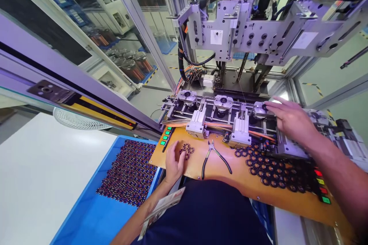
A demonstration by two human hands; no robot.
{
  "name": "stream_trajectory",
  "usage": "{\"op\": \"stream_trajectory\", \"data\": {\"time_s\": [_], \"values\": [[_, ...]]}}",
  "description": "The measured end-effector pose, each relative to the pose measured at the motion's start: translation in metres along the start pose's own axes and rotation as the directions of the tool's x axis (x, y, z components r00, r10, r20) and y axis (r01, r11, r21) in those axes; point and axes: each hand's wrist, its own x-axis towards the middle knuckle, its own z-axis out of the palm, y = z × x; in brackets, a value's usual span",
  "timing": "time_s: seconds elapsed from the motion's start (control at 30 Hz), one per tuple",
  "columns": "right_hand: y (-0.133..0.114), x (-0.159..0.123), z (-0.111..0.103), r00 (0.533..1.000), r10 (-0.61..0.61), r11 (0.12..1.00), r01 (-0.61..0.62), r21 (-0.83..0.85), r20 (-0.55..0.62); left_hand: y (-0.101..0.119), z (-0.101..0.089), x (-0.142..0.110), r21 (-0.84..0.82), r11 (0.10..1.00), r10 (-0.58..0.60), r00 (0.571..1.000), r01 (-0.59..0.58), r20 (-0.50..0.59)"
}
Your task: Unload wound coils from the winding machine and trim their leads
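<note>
My right hand [293, 118] reaches over the right-hand metal fixture [258, 112] of the winding machine, thumb and forefinger pinched at a small black ring-shaped core [264, 106]. Its other fingers stretch out above. My left hand [174, 165] rests on the orange work plate [238, 170], thumb and fingers apart, beside a small cluster of ring cores [187, 149]. Two more fixtures, the middle one [223, 101] and the left one [187, 96], each carry a black core. Pliers with dark handles [212, 157] lie with their handles spread, right of my left hand.
Many black ring cores [271, 168] lie on the plate's right side, near coloured buttons [322, 185]. At the left, a blue tray [77, 214] holds a dense layer of ring parts [129, 172]. A metal machine head [244, 34] hangs above the fixtures. Frame posts stand around.
</note>
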Motion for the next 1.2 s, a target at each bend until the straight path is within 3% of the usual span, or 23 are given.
{"op": "stream_trajectory", "data": {"time_s": [0.23, 0.47, 0.63, 0.73, 0.83, 0.93, 1.03, 1.2], "values": [[-0.005, -0.002, 0.004, 0.998, -0.039, 0.999, 0.039, -0.010, -0.040, -0.001, -0.001, -0.002, 0.004, 1.000, 0.012, 1.000, -0.012, -0.028], [-0.005, -0.005, 0.001, 0.997, -0.002, 0.999, -0.002, -0.051, -0.071, 0.000, -0.008, -0.006, 0.010, 0.999, 0.040, 0.998, -0.039, -0.056], [-0.024, -0.006, -0.014, 0.991, -0.017, 0.997, 0.007, -0.075, -0.135, 0.007, -0.015, -0.009, 0.016, 0.997, 0.077, 0.995, -0.076, -0.064], [-0.060, -0.031, -0.031, 0.958, 0.012, 0.996, -0.035, -0.078, -0.287, 0.015, -0.022, -0.010, 0.015, 0.995, 0.104, 0.993, -0.104, -0.057], [-0.104, -0.078, -0.035, 0.913, 0.050, 0.997, -0.071, -0.037, -0.405, 0.022, -0.031, -0.012, -0.001, 0.992, 0.125, 0.992, -0.125, -0.021], [-0.137, -0.128, -0.019, 0.942, 0.089, 0.996, -0.085, 0.028, -0.323, 0.030, -0.037, -0.016, -0.047, 0.990, 0.136, 0.989, -0.134, 0.050], [-0.152, -0.166, 0.008, 0.966, 0.150, 0.988, -0.139, 0.065, -0.211, 0.038, -0.039, -0.019, -0.110, 0.986, 0.142, 0.980, -0.127, 0.139], [-0.159, -0.187, 0.045, 0.954, 0.282, 0.958, -0.274, 0.086, -0.100, 0.062, -0.026, -0.017, -0.219, 0.971, 0.160, 0.941, -0.095, 0.300]]}}
